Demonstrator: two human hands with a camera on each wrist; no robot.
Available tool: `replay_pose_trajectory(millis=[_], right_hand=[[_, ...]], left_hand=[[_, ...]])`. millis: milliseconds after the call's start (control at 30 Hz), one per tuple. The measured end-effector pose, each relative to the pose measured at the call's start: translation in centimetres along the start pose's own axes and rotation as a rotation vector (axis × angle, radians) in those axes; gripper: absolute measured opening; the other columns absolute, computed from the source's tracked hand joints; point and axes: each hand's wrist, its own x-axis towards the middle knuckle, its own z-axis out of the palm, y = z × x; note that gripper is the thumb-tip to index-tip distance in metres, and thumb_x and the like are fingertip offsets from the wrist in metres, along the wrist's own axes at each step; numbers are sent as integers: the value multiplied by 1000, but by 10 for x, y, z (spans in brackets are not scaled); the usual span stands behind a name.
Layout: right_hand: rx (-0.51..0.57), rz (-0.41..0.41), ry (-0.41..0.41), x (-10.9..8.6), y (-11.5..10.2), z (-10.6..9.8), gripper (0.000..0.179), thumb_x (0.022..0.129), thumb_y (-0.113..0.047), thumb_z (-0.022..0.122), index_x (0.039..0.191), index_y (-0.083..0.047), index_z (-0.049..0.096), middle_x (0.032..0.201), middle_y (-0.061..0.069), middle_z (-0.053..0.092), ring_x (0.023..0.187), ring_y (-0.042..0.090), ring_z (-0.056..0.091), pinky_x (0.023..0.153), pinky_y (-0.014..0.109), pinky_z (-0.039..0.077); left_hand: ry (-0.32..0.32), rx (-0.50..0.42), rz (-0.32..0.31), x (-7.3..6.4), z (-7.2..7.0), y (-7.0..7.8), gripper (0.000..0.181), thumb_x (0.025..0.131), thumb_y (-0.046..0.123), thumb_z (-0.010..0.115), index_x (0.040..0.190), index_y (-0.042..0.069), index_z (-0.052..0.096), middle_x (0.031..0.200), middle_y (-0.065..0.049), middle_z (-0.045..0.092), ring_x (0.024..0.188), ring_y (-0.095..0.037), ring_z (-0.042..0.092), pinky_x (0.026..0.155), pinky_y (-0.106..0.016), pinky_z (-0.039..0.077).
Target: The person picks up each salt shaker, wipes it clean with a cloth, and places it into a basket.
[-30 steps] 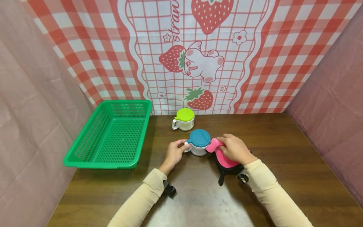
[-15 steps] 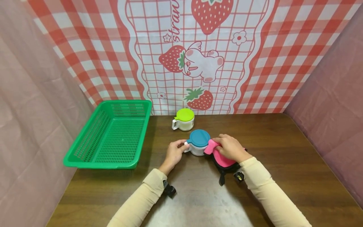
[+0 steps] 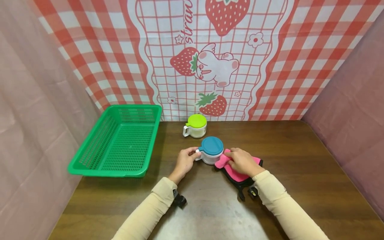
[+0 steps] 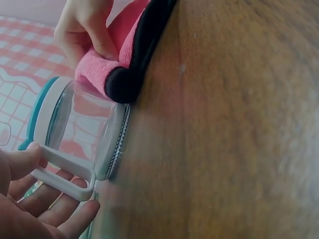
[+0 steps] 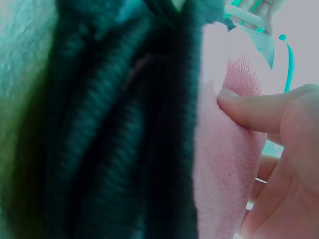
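Observation:
A clear jar (image 3: 211,158) with a blue lid (image 3: 212,145) and a white handle (image 4: 67,174) stands upright on the table. My left hand (image 3: 185,162) pinches that handle between thumb and fingers. To the jar's right, my right hand (image 3: 242,162) grips a pink cloth (image 3: 237,175) with black edging. The cloth's folded end touches the jar's side, as the left wrist view shows. In the right wrist view the thumb presses on the pink fabric (image 5: 224,164), and dark folds fill much of the picture.
A second jar (image 3: 197,131) with a lime-green lid stands behind, near the checkered backdrop. A green perforated basket (image 3: 145,143) sits at the table's left. Pink cloth walls (image 3: 357,110) border both sides of the wooden table (image 3: 300,186).
My right hand has shifted slightly left and toward me with the cloth, rubbing along the jar's side. The left hand and jar stay nearly in place.

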Motion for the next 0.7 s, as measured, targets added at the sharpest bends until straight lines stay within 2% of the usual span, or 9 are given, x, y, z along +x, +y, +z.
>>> replay_pose_trajectory(millis=[300,467,700], right_hand=[[34,3,28,-3,8,-18,30,83,-5,70,113,-2,71,104,21,69,97,37,65,87,52,51],[56,-1,53,-1,13,-28,30,81,-3,70,111,-3,72,89,10,66,77,24,59,73,43,51],[44,-36,47,7,15,-35,30,82,-4,70,112,-3,72,90,9,66,78,22,58,72,41,50]], left_hand=[[-21,28,-7,2,-2,-1,25,88,9,69,110,-4,71,103,-18,73,92,-21,64,80,-26,52],[-29,33,10,3,-2,-2,24,89,9,68,109,-4,70,103,-18,72,93,-21,64,81,-27,52],[-41,27,30,4,-3,-4,22,91,8,65,109,-4,69,103,-20,71,95,-25,64,85,-32,52]])
